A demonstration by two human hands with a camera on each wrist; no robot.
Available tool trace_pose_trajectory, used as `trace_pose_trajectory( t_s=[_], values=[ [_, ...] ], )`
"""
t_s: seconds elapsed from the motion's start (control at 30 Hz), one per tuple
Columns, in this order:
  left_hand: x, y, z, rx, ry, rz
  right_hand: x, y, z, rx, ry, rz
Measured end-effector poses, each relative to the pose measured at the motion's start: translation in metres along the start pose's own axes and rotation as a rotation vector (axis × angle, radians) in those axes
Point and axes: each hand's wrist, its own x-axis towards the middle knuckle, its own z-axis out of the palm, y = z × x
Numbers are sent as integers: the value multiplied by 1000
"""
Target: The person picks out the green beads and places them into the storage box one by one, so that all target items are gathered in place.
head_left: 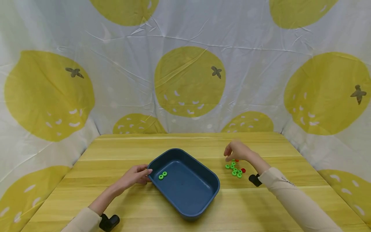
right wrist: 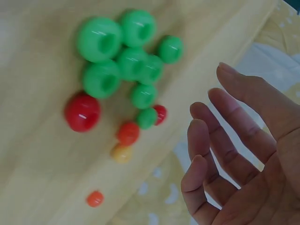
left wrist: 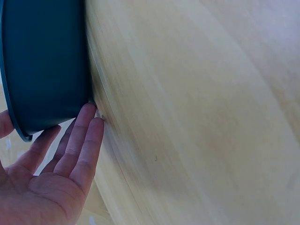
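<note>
My left hand [head_left: 134,176] holds the dark blue tub [head_left: 185,193] at its left corner, thumb over the rim and fingers against the outer wall, as the left wrist view [left wrist: 51,173] also shows. Two green beads [head_left: 163,175] lie inside the tub near that corner. To the right, my right hand [head_left: 238,150] hovers by a loose cluster of green beads [head_left: 235,171] on the table. In the right wrist view its fingers [right wrist: 229,154] are loosely bent with nothing between them. A red bead [right wrist: 82,112] sits beside the green ones.
Orange beads [right wrist: 128,134] and a yellow bead [right wrist: 122,153] lie past the green ones in the right wrist view. The wooden table [head_left: 121,148] ends at a white curtain [head_left: 124,80] printed with yellow fruit. Each wrist carries a black camera mount [head_left: 255,180].
</note>
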Motion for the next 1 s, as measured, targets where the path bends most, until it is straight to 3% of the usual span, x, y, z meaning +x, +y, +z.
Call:
trace_pose_trajectory(
  t_s=[0.17,0.43,0.67,0.77,1.0],
  values=[
    [0,-1,0,-2,8,-9,-5,6,19,18,-23,30],
    [0,-1,0,-3,-2,3,-8,8,30,17,33,47],
    [1,0,-1,-3,-13,12,-5,-2,11,-14,41,55],
    [1,-1,-1,-7,-13,15,0,-9,-3,-32,52,20],
    [1,-2,-2,-9,-22,29,21,-45,-28,-59,75,-53]
  ],
)
